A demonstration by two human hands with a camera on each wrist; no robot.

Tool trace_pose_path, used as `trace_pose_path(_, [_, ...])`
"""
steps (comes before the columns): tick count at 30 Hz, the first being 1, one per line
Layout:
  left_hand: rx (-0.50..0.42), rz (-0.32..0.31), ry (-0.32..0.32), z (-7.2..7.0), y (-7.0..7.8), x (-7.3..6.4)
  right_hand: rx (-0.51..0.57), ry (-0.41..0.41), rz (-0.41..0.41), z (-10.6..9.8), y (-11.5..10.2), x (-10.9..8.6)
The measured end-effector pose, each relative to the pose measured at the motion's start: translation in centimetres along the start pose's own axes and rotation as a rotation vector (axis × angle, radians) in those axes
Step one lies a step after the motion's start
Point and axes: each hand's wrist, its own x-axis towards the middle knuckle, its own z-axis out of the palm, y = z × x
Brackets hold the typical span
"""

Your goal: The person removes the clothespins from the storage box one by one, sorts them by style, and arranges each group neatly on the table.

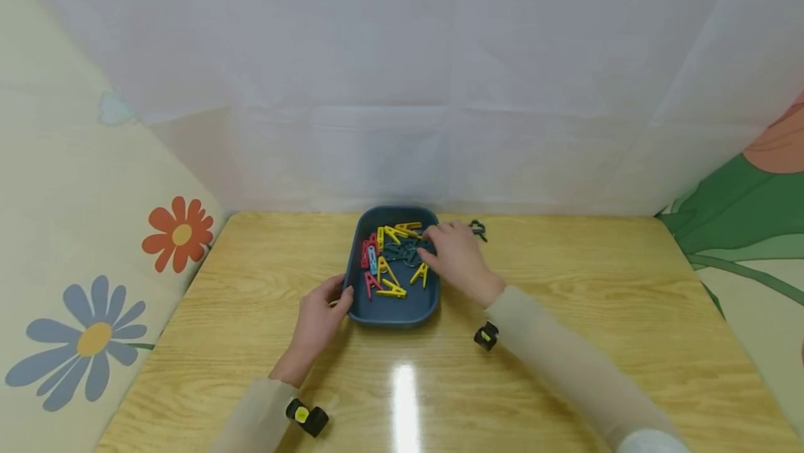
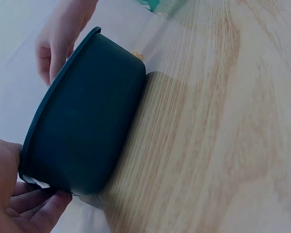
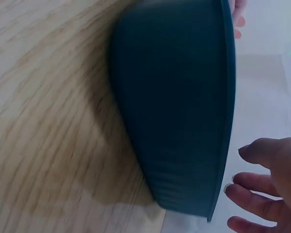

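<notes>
A dark blue-green plastic basin [image 1: 392,310] stands on the table. In it lie clothespins: several yellow clothespins [image 1: 392,288], red clothespins [image 1: 365,254] and a light blue clothespin [image 1: 373,260]. A heap of dark grey-green clips [image 1: 402,252] lies toward its right side. My left hand [image 1: 322,310] grips the basin's left wall, its fingers against the outside in the left wrist view. Over the right rim reaches my right hand [image 1: 457,254]; in the right wrist view its thumb and fingers [image 3: 254,199] are spread apart, with nothing between them. Beyond that hand lies a dark green clip [image 1: 479,230].
The wooden table [image 1: 597,278] has a white cloth [image 1: 352,76] hanging along its back edge. Flower-patterned cloths [image 1: 75,181] hang at both sides. A black wrist device [image 1: 306,417] is on the left wrist, another device [image 1: 486,336] on the right.
</notes>
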Motion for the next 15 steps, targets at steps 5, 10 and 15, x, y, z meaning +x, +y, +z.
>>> trace_pose_path(5, [-0.002,-0.005,-0.002,0.0,0.1,0.0,-0.038,-0.073,-0.051,0.4,-1.1,0.3])
trace_pose_path(10, [-0.002,-0.005,-0.004,-0.1,0.2,-0.1,-0.06,-0.113,-0.081,0.9,-1.8,0.4])
trace_pose_path(15, [-0.004,0.002,-0.007,-0.2,0.2,-0.2,-0.099,-0.131,-0.109,1.4,-2.7,0.4])
